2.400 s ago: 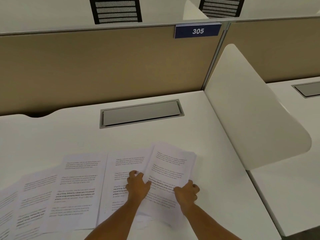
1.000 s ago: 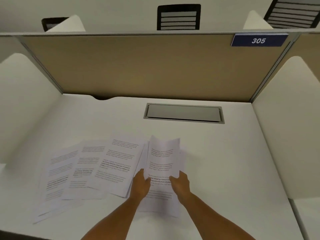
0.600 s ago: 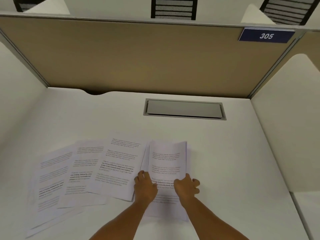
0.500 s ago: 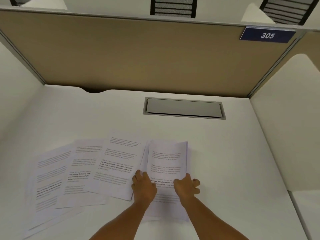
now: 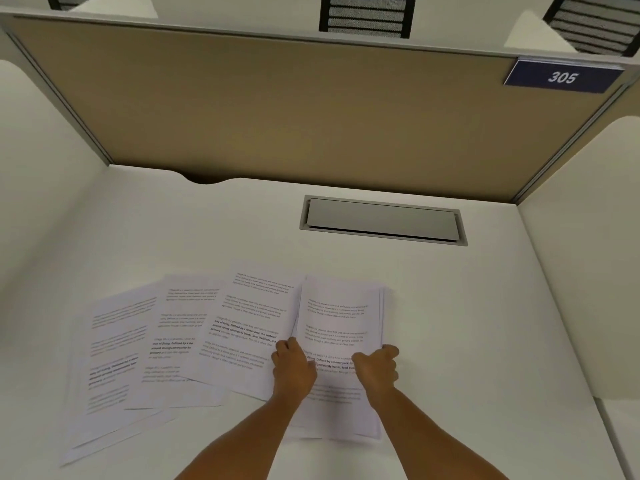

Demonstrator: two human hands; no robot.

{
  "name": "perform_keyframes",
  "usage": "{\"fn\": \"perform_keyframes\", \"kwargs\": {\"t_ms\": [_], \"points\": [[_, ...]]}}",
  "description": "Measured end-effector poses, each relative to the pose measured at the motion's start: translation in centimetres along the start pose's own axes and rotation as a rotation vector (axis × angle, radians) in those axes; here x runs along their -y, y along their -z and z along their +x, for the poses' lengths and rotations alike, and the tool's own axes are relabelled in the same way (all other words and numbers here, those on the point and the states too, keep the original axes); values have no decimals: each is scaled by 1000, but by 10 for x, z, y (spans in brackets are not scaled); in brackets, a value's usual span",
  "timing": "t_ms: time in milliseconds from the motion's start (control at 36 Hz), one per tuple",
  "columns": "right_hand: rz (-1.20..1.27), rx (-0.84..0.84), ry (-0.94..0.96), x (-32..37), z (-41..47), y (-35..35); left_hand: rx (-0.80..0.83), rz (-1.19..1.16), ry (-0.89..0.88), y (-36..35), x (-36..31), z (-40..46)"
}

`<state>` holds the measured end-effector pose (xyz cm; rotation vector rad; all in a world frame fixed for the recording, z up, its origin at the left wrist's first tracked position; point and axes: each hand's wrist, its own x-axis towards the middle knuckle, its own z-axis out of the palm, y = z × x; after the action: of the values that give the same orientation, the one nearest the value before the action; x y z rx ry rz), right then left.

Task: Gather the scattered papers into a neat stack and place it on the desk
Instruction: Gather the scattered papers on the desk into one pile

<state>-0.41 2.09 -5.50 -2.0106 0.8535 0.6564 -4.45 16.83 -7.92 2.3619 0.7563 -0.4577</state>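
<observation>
A small stack of printed papers lies on the white desk in front of me. My left hand grips its left edge and my right hand grips its right edge, thumbs on top. To the left, several more printed sheets lie fanned and overlapping on the desk. The nearest of them tucks under the stack's left edge.
A grey cable hatch is set into the desk behind the papers. A tan partition closes the back, with a blue 305 sign. White side dividers stand left and right. Black chairs show beyond.
The stack, held raised and curled a second ago, has come down flat onto the desk. Both hands stay on its sides. The view has tilted down slightly.
</observation>
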Motion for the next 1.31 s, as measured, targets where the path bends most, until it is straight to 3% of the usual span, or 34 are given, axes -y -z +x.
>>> {"fn": "perform_keyframes", "kwargs": {"t_ms": [139,333,472,694,1000,1167,1306], "points": [[125,97,-111,-5,6,3,46,-146,44,1,3,4],[265,155,-24,-16,10,12,121,-437,77,-8,9,0],[269,181,33,-16,4,18,139,-430,45,-6,8,-3],[278,229,134,-4,-8,21,53,-405,-39,19,8,-3],[384,349,263,56,-39,-9,-77,-566,-149,94,30,18],[392,387,346,85,-53,-23,-111,-756,-131,121,51,25],[331,506,413,106,-63,-19,-35,-982,-80,136,66,28]]}}
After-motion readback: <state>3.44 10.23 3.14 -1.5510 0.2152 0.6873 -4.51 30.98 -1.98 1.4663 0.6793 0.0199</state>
